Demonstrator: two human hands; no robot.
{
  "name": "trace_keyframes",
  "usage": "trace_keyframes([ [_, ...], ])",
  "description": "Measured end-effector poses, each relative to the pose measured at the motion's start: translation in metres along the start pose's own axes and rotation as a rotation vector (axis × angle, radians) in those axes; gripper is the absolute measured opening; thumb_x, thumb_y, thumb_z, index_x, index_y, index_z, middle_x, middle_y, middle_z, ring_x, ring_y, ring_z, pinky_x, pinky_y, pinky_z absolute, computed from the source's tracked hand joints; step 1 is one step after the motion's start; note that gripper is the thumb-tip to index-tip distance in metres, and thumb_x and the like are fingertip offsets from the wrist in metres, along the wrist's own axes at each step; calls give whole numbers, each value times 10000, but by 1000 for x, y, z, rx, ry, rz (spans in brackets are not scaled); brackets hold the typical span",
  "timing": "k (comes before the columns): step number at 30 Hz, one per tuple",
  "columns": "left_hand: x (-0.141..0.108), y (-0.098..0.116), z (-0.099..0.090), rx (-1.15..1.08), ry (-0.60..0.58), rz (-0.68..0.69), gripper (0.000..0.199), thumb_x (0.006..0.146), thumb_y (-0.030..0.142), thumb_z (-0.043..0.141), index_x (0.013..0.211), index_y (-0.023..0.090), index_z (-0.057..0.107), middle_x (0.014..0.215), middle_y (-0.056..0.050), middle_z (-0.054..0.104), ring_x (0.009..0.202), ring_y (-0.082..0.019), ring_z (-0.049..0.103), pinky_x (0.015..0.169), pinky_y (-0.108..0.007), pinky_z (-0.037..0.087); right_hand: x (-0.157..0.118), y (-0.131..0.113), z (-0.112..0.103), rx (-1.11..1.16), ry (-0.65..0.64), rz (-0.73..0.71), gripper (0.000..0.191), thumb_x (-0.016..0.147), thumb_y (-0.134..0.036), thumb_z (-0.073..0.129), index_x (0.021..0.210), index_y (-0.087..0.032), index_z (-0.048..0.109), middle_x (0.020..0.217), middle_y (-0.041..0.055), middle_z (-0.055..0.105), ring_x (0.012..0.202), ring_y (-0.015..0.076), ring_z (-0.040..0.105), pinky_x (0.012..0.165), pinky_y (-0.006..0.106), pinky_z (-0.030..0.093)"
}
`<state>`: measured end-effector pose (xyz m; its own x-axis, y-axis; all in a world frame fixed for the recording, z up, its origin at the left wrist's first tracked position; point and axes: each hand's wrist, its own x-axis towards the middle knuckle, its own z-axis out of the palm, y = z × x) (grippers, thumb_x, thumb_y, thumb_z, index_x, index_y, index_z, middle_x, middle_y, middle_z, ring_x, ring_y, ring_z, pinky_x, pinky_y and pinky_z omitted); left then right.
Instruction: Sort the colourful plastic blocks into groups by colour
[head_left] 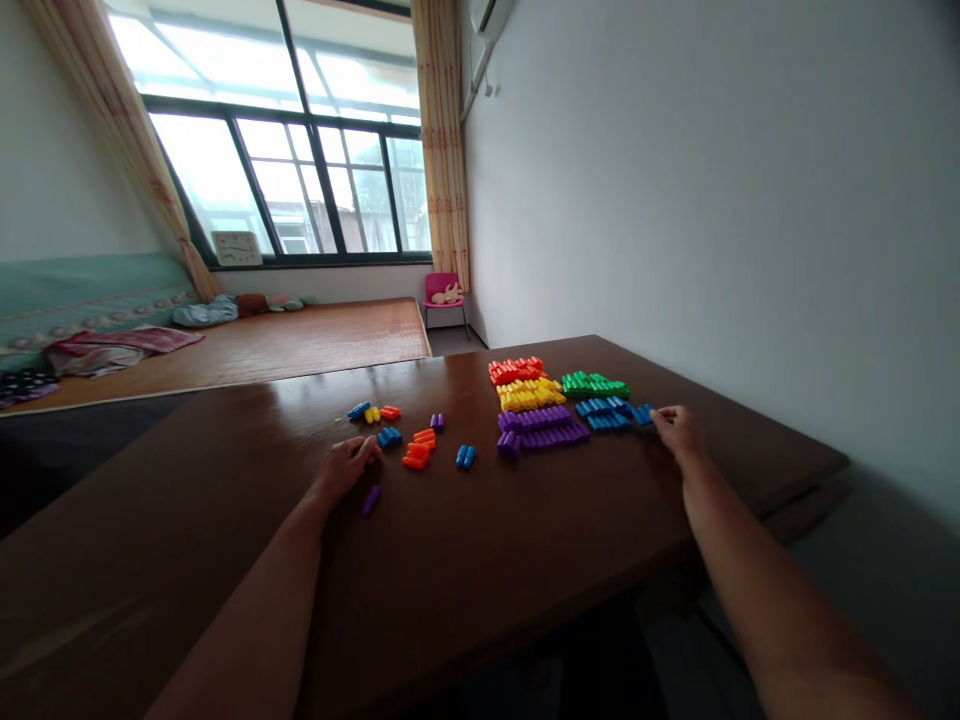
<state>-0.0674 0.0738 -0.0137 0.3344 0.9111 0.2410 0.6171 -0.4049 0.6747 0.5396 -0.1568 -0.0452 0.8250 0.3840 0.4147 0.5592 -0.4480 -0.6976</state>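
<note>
My left hand (348, 464) is low over the left part of the table, its fingers pinched at the edge of a small blue plastic piece (389, 437). On the right, my right hand (676, 430) pinches another blue plastic piece (643, 413) at the end of the blue rows (604, 413). Beside those rows lie sorted purple pieces (544, 428), yellow pieces (529, 394), red-orange pieces (516, 371) and green pieces (595, 385). Loose orange pieces (417, 456), a blue pair (466, 457) and a single purple piece (371, 500) are scattered nearer my left hand.
The dark glossy table (450, 560) fills the foreground, with its right edge near the white wall (675, 180). More loose pieces, including a purple pair (437, 422) and yellow ones (373, 414), lie farther back. Beyond stand a low bed platform (345, 330) and a pink chair (442, 288).
</note>
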Motion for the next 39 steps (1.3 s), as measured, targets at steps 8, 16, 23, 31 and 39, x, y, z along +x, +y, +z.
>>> trace_keyframes([
  [8, -6, 12, -2, 15, 1, -19, 518, 798, 612, 419, 753, 177, 697, 663, -32, 665, 576, -189, 592, 566, -275, 424, -7, -15, 2, -205, -25, -83, 269, 773, -452, 581, 790, -187, 623, 847, 120, 668, 785, 248, 606, 735, 376, 459],
  [16, -3, 10, 1, 161, -29, -14, 540, 848, 588, 341, 810, 190, 705, 751, -46, 695, 720, -218, 630, 628, -287, 404, -110, -150, 2, 94, -94, -884, 263, 911, -280, 448, 1061, -170, 633, 1027, 116, 666, 964, 225, 596, 921, 378, 447],
  [23, -6, 13, 3, 219, -25, -20, 511, 861, 560, 345, 813, 200, 705, 787, -56, 705, 754, -230, 637, 642, -292, 393, -212, -261, 45, -178, -677, -1386, 382, 926, -151, 448, 1278, -234, 570, 1309, 82, 599, 1171, 228, 520, 932, 384, 429],
  [31, -2, 13, 2, 244, -41, -22, 520, 860, 571, 335, 808, 213, 709, 785, -54, 706, 761, -234, 641, 654, -286, 403, -205, -271, 59, 26, -810, -1305, 278, 899, -124, 499, 1141, -188, 620, 1077, 73, 692, 1001, 178, 610, 883, 290, 459],
  [39, -6, 22, -3, 261, -42, -64, 482, 858, 542, 362, 815, 216, 715, 817, -48, 718, 792, -238, 649, 636, -276, 396, -86, -177, 31, 300, -324, -434, 298, 856, -334, 533, 1093, -166, 597, 978, 92, 702, 801, 193, 668, 750, 328, 518],
])
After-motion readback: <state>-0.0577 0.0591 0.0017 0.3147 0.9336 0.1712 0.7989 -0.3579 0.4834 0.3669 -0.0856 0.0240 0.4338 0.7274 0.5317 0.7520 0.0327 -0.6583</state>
